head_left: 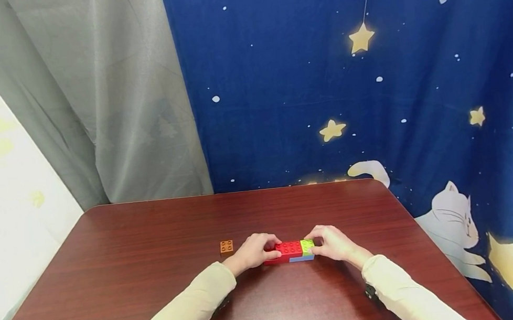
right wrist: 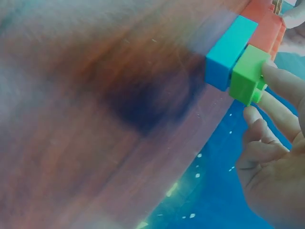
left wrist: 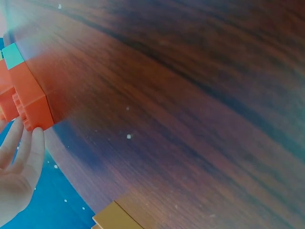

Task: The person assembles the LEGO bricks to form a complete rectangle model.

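Two layers of toy building bricks stand joined on the table. On top are a red brick (head_left: 289,248) and, at its right end, a lime green brick (head_left: 307,245). Beneath them lie a blue brick (head_left: 302,259) on the right and another red brick (left wrist: 33,95) on the left. My left hand (head_left: 254,251) grips the left end of the top red brick between thumb and fingers. With thumb and fingers my right hand (head_left: 335,244) pinches the lime green brick, whose studs show in the right wrist view. My palms partly hide both ends of the stack.
A small orange brick (head_left: 226,246) with studs up sits on the brown wooden table (head_left: 156,277), left of my left hand. Behind the table hang a grey curtain (head_left: 134,89) and a blue starry curtain (head_left: 275,73).
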Available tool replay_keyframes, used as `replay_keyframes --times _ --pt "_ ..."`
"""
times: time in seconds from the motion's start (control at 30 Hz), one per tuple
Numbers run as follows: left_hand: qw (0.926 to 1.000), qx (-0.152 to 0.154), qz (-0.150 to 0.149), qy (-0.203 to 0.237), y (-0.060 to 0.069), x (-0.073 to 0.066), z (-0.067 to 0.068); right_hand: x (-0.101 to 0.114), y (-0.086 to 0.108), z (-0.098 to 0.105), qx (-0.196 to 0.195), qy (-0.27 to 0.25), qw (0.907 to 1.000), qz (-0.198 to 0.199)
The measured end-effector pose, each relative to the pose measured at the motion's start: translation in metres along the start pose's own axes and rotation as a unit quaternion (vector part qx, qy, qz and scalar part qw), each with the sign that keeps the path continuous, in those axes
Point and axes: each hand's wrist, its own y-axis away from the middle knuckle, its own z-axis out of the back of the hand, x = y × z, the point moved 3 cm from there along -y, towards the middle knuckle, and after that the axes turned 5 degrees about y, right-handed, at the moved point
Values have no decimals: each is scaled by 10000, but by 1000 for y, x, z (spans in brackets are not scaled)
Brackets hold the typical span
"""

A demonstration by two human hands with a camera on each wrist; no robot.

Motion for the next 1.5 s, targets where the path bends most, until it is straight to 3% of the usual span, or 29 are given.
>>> replay_keyframes --times 0.13,0.4,0.67,1.0,1.3,1.5 --pt "10000 -19 -42 64 0 1 -1 5 -5 4 316 432 9985 -133" --pt "9998 -47 -115 164 1 2 -2 10 -8 8 695 505 9954 -419" --pt "9996 -73 -233 123 0 2 -2 7 -5 6 592 238 9969 -451" --pt "9997 -30 -123 190 -1 2 -1 -7 -2 2 308 -104 9994 102" --pt "9997 -6 -11 234 -1 1 0 -19 9 -4 44 -995 9949 -165" --pt "9999 -22 -66 148 0 3 -2 -20 10 -9 -51 -1143 9933 -136"
